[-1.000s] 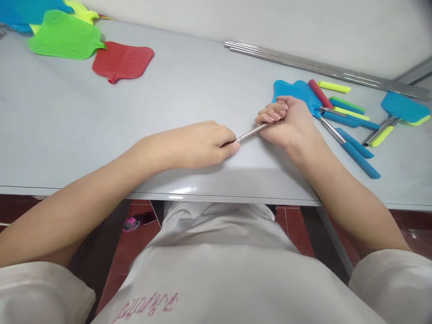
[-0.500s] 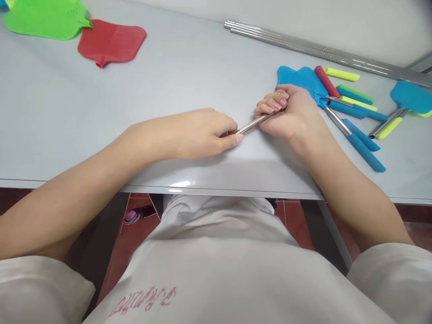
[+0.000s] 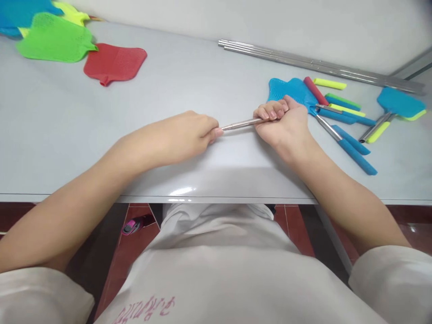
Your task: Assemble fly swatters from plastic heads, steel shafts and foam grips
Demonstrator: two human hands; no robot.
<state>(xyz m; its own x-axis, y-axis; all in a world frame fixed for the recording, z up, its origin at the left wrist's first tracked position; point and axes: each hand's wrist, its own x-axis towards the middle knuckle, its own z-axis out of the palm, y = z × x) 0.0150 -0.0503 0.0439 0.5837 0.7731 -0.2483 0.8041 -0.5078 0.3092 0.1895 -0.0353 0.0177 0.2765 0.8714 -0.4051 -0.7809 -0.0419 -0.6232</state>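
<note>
Between my hands runs a thin telescopic metal rod [image 3: 241, 124], held just above the table. The fingers and thumb of my left hand [image 3: 189, 135] pinch its narrower left end. My right hand [image 3: 283, 123] is wrapped around the thicker part, palm turned up, and hides the rod's other end. Just behind my right hand lies a blue fly swatter head [image 3: 290, 88], partly covered by it. From this head's neck a metal shaft [image 3: 327, 127] leads to a blue handle sleeve [image 3: 357, 156].
Loose sleeves, including a red one [image 3: 315, 90] and a yellow one [image 3: 330, 83], lie at right near another blue swatter head [image 3: 400, 102]. Long metal tubes [image 3: 303, 63] rest along the wall. Red [image 3: 116, 63] and green [image 3: 56, 38] swatter heads lie at far left.
My left hand has moved left, away from my right hand, and a longer stretch of the rod shows between them. The whole view has shifted slightly.
</note>
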